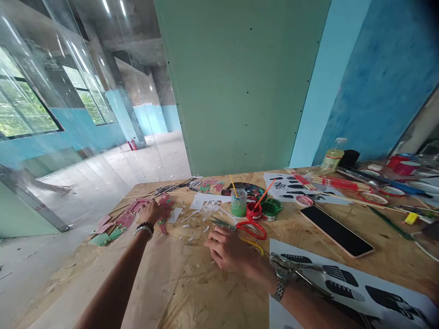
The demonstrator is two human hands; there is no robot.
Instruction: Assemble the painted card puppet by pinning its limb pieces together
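Note:
My left hand (152, 212), with beaded bracelets at the wrist, reaches onto painted pink pieces (165, 206) at the table's left; its fingertips are too small to make out. Near the middle, my right hand (224, 249) rests on the wooden table (202, 292) with fingers bent, just below the scissors. Those red-handled scissors (252, 230) lie with their blades pointing left, and a yellow handle (254, 246) shows beside my right hand. Whether anything sits under its fingers is hidden. Pink and green pieces (109, 236) lie left of my left hand.
Paint pots stand behind the scissors: a green-filled cup (238, 204), a red pot (254, 211) and a dark green pot (270, 209), two with brushes. A phone (336, 230), printed sheets (377, 292), a metal hole punch (298, 269) and a bottle (334, 155) are at the right.

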